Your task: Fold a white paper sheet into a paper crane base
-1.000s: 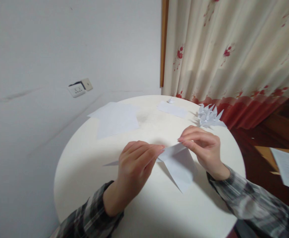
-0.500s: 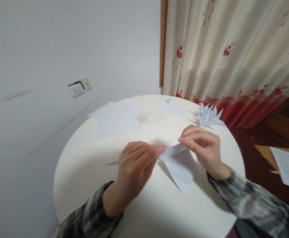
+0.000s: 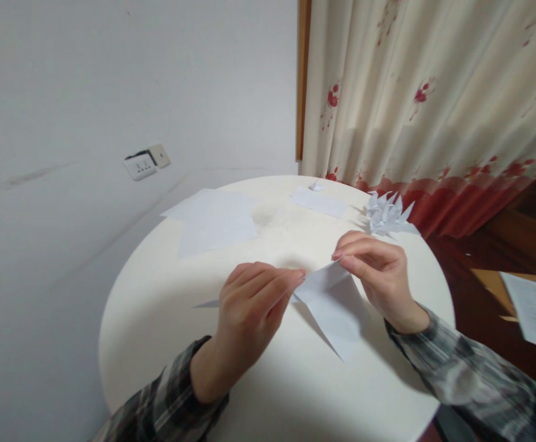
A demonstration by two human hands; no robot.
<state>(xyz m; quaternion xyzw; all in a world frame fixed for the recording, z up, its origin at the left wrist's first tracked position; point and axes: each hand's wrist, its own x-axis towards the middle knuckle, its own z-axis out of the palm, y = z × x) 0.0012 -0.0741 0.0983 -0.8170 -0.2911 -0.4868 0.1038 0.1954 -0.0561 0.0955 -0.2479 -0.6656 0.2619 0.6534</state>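
A folded sheet of white paper (image 3: 331, 307) is held up between my two hands, just over the round white table (image 3: 157, 344). My left hand (image 3: 252, 307) pinches its upper left edge between thumb and fingers. At the upper right corner, my right hand (image 3: 378, 273) grips the paper with thumb and fingertips. One pointed flap hangs down toward me. A thin paper point (image 3: 207, 304) shows to the left of my left hand; whether it belongs to the same sheet is hidden behind the hand.
Flat white sheets (image 3: 217, 221) lie at the table's far left. Toward the back are a smaller piece of paper (image 3: 320, 204) and a tiny folded paper piece (image 3: 316, 186). Pointed folded papers (image 3: 387, 215) cluster at the right edge. Written sheets (image 3: 535, 313) lie on a lower wooden surface.
My right hand has shifted slightly, and the paper's top edge looks straighter between my hands. The hanging tip has moved a little to the right. My left hand stays nearly still.
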